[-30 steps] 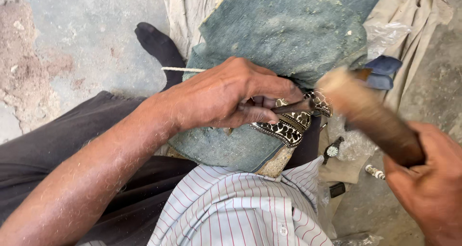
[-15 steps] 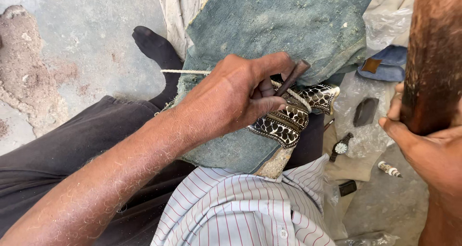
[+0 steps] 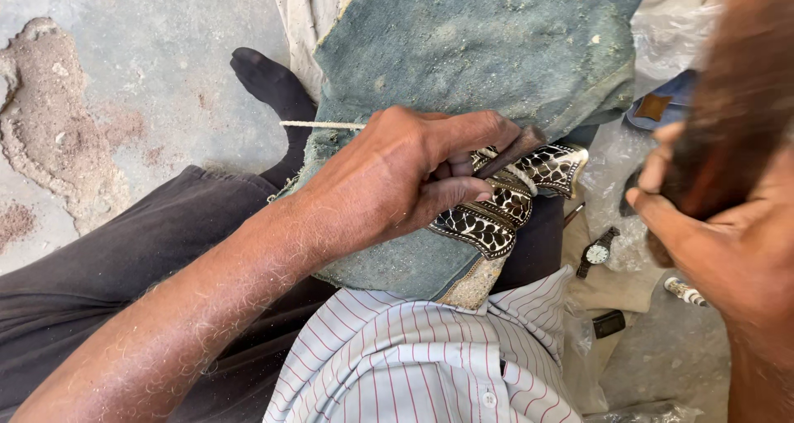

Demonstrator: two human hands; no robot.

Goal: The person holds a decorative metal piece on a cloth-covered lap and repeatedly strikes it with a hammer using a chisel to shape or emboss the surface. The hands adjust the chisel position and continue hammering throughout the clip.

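A dark metal punch (image 3: 506, 152) is pinched between the fingers of the left hand (image 3: 405, 179), its tip set on a black-and-white patterned leather strap (image 3: 496, 212) lying on a denim-covered pad (image 3: 488, 51) across the lap. A wooden mallet (image 3: 728, 117), raised close to the camera, is gripped in the closed right hand (image 3: 728, 241). A wristwatch (image 3: 597, 252) is seen on the floor beside the knee.

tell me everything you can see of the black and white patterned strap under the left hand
The patterned strap is a glossy band, black with white crackle-like markings and pale edging. It lies slanted across the worn blue-green denim cloth on the person's lap, one end near the cloth's right edge. The left hand presses on it, fingers covering its upper part and pinching a dark slim tool against it. Pale thread runs leftward from under the hand.
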